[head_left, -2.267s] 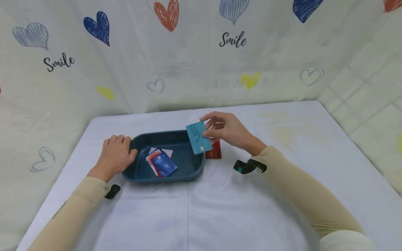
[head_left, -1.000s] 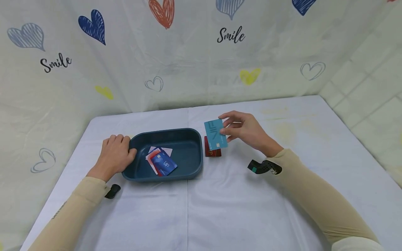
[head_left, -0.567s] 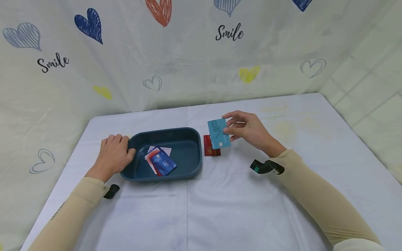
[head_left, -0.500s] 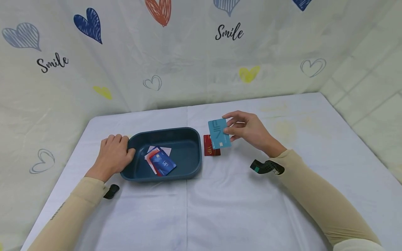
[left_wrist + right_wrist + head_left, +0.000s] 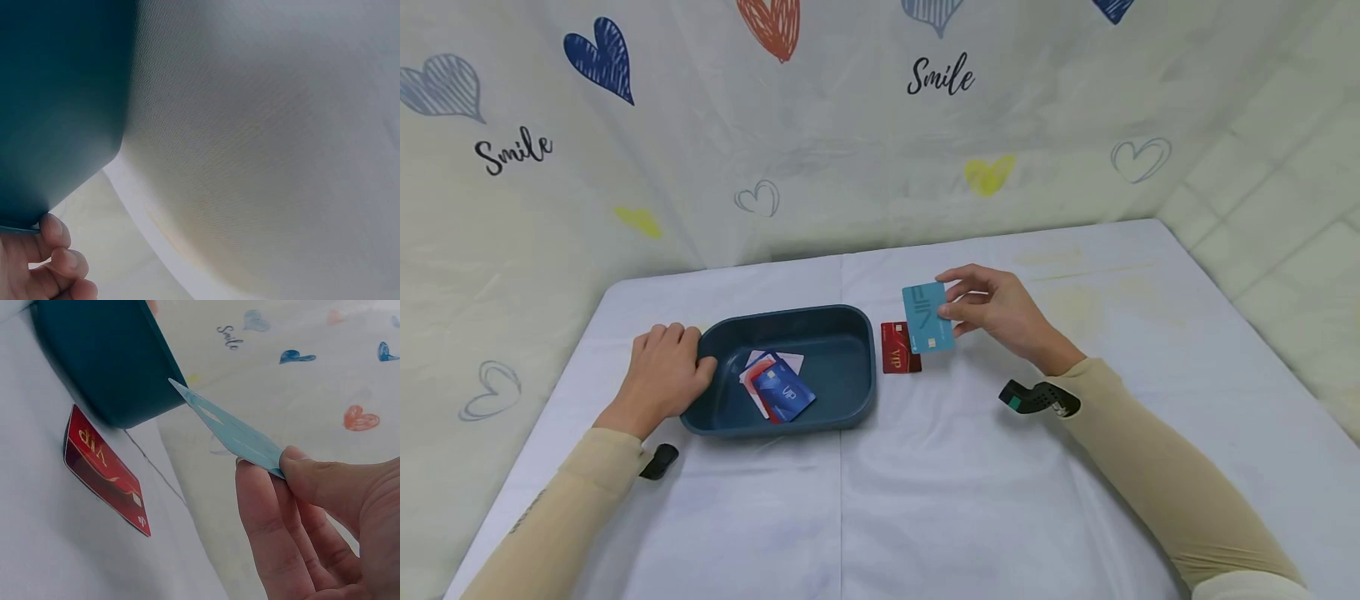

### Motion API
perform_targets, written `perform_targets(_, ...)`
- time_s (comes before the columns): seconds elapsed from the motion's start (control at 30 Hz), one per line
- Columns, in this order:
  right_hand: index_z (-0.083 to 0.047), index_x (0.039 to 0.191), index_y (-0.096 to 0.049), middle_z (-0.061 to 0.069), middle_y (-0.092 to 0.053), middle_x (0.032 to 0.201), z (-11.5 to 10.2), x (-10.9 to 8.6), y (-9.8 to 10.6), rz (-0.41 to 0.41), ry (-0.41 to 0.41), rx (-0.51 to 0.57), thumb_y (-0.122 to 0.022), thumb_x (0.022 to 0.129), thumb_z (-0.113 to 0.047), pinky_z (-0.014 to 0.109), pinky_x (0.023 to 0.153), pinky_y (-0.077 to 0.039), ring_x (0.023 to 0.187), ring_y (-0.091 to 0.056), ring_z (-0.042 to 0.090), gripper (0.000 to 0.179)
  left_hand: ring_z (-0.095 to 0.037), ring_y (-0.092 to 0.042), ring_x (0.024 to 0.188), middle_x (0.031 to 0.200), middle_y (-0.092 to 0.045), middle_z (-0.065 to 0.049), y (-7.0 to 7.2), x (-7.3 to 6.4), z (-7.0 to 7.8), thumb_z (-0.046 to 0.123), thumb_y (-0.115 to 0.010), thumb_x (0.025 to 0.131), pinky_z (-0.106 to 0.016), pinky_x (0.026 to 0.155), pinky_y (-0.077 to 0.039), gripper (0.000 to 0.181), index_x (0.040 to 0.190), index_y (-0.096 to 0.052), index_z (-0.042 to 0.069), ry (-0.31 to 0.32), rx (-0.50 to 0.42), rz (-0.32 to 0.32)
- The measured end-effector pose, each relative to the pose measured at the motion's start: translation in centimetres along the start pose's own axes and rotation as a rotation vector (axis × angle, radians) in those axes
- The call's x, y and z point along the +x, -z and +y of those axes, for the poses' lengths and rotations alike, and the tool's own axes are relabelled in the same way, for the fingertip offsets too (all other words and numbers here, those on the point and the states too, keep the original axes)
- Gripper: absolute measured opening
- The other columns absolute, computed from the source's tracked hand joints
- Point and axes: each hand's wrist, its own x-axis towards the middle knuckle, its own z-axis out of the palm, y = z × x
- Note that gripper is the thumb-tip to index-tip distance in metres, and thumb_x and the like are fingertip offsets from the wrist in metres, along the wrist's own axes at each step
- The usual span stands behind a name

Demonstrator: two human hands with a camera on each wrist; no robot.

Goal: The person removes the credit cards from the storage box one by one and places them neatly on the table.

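Note:
My right hand (image 5: 1000, 312) pinches a light blue VIP card (image 5: 928, 318) by its right edge, thumb in front and fingers behind. In the right wrist view the card (image 5: 234, 432) is held up above the table, seen nearly edge-on. Below it a red VIP card (image 5: 897, 348) lies on the cloth just right of the dark teal tray (image 5: 850, 367), partly covered by the blue card in the head view. At the tray's left end my left hand (image 5: 658, 375) grips the rim, its curled fingertips (image 5: 55, 231) showing under the lip. Inside the tray lies a small overlapping pile of cards (image 5: 784, 390), a dark blue VIP card on top.
A white cloth (image 5: 760, 517) covers the table. Behind it hangs a pale backdrop (image 5: 835, 125) printed with hearts and "Smile". Each wrist wears a black strap.
My right hand has carried the light blue card rightward, from over the tray's right end to above the red card. My left hand keeps its grip on the tray. The view has shifted slightly.

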Motion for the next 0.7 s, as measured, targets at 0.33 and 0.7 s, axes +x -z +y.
perform_targets(0.33, -0.014, 0.135, -0.062, 0.009, -0.059, 0.11, 0.6, 0.3, 0.5, 0.015, -0.069, -0.028, -0.078, 0.091, -0.017, 0.039, 0.077, -0.064, 0.082, -0.075, 0.018, 0.046, -0.039, -0.044, 0.097, 0.098, -0.055, -0.021, 0.0, 0.2, -0.1, 0.026, -0.049, 0.099, -0.059, 0.093, -0.037, 0.037, 0.113, -0.056, -0.008, 0.003, -0.001, 0.007)
perform_targets(0.7, -0.011, 0.135, -0.057, 0.01, -0.055, 0.11, 1.6, 0.6, 0.7, -0.047, -0.147, -0.053, -0.074, 0.094, -0.013, 0.037, 0.078, -0.064, 0.081, -0.073, 0.015, 0.045, -0.041, -0.044, 0.099, 0.1, -0.055, -0.023, 0.0, 0.2, -0.1, 0.026, -0.049, 0.099, -0.061, 0.095, -0.037, 0.039, 0.116, -0.055, -0.009, 0.007, -0.001, 0.006)
